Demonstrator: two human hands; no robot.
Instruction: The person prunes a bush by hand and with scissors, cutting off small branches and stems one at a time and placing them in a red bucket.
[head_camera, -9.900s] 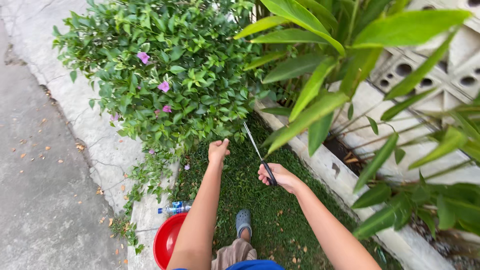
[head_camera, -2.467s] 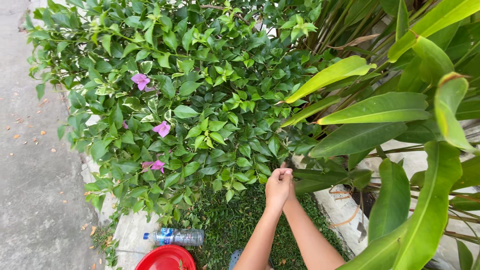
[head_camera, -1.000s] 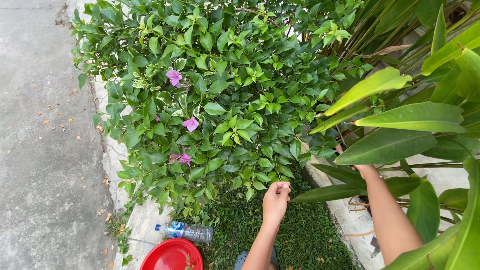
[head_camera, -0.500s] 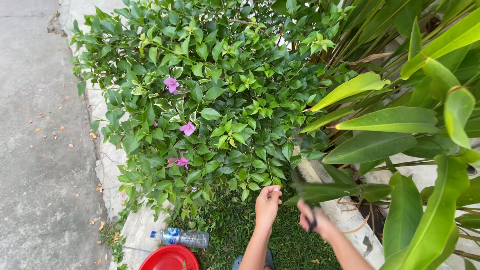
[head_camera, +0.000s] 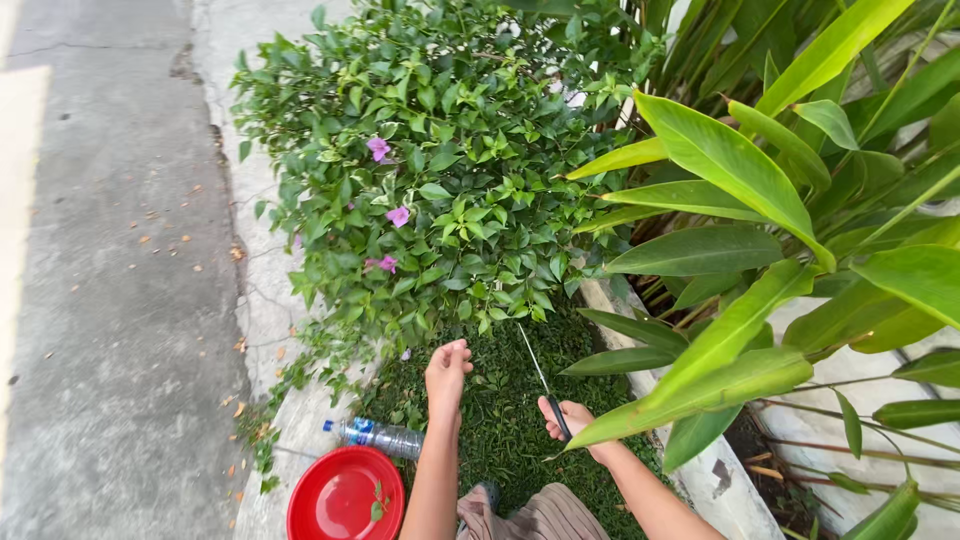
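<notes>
My left hand (head_camera: 446, 367) is raised with the fingers curled, just below the lower leaves of a bushy green shrub (head_camera: 450, 190) with a few purple flowers; whether it pinches a sprig I cannot tell. My right hand (head_camera: 572, 424) grips the black handle of a pair of long slim scissors (head_camera: 537, 378), the blades pointing up and left toward the shrub's underside. A broad leaf partly covers my right wrist.
A red basin (head_camera: 345, 495) with a small green cutting in it sits at lower left, beside a lying plastic water bottle (head_camera: 378, 436). Low green ground cover (head_camera: 505, 420) lies under my arms. Large-leaved plants (head_camera: 740, 250) crowd the right; a concrete path (head_camera: 110, 280) runs on the left.
The view has pulled back from the shrub. My right hand came out of the big leaves and now holds the scissors beside my left hand.
</notes>
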